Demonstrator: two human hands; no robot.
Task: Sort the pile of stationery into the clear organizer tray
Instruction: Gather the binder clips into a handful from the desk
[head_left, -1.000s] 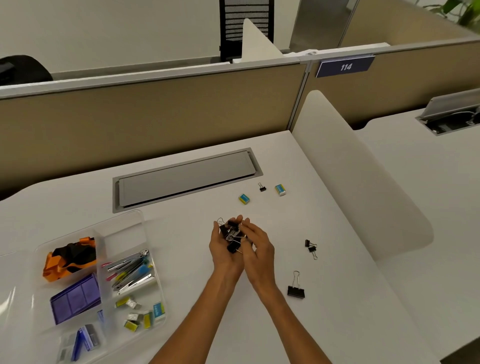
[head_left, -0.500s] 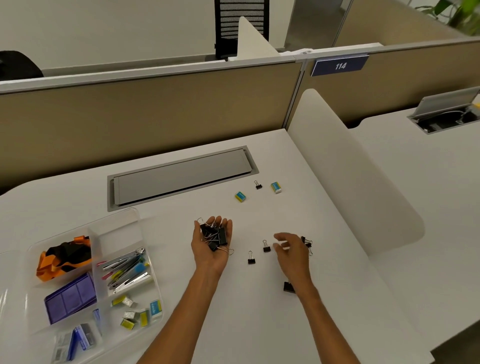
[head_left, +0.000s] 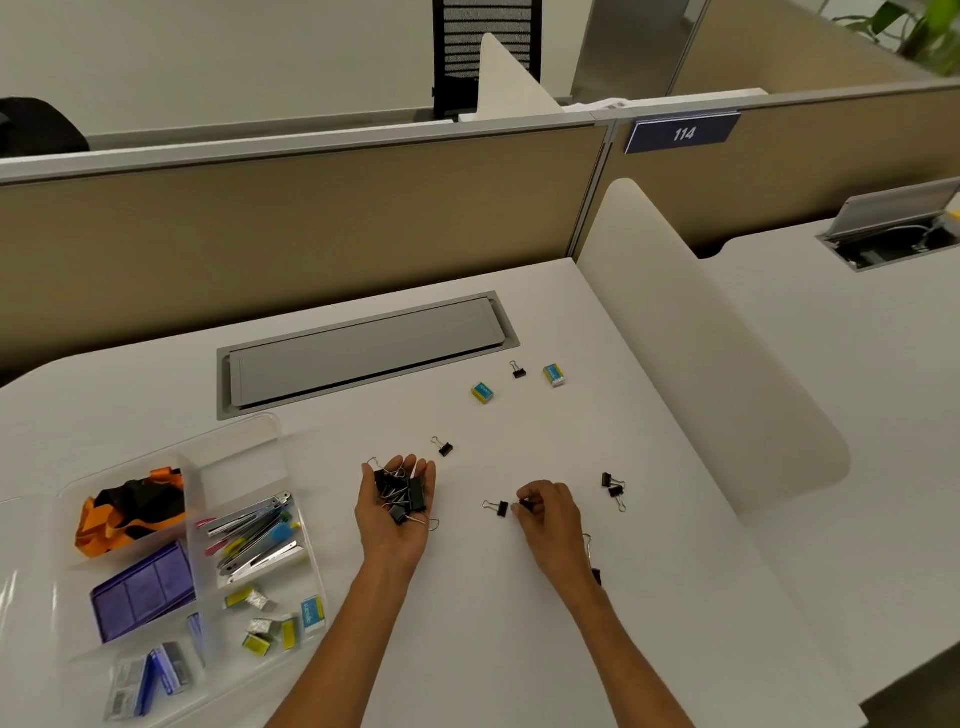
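Just at the fingertips (head_left: 519, 512) of the right hand (head_left: 550, 522), a black binder clip (head_left: 527, 505).

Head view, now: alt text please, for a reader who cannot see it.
A person's left hand lies palm up over a white desk, carrying a heap of black binder clips, while the right hand pinches a small clip on the desk. Other loose clips lie scattered nearby, and a clear organizer tray sits at the left, partly filled.
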